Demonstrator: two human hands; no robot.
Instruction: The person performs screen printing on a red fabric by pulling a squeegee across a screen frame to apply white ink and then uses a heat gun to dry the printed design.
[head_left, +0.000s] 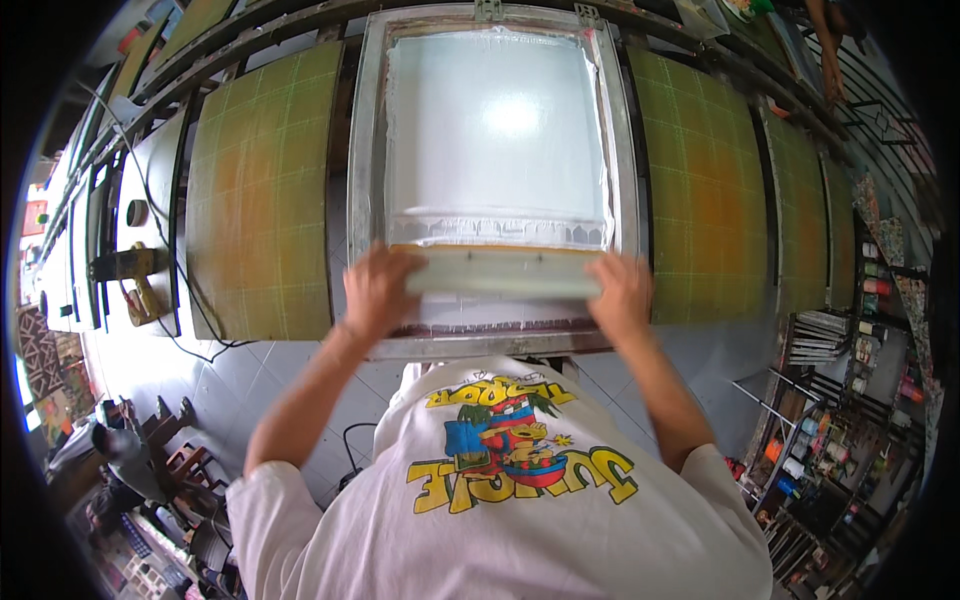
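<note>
Both my hands grip a wide pale squeegee (505,274) that lies crosswise over the near part of a screen-printing frame (362,170). At its left end my left hand (380,290) is closed, slightly blurred. My right hand (621,292) closes round the right end. The squeegee's lower edge is hidden, so I cannot tell how firmly it touches the mesh. Beyond it stretches the pale screen mesh (470,130), with white ink smeared along its sides and a streaky band of ink just ahead of the squeegee. Hinge clamps (488,12) sit at the frame's far edge.
Printing boards with grid lines flank the frame on the left (265,190) and right (700,190). A heat gun (130,265) with a trailing cable (185,285) rests further left. Shelves of bottles (795,465) stand at lower right. Another person's limb (828,50) shows at upper right.
</note>
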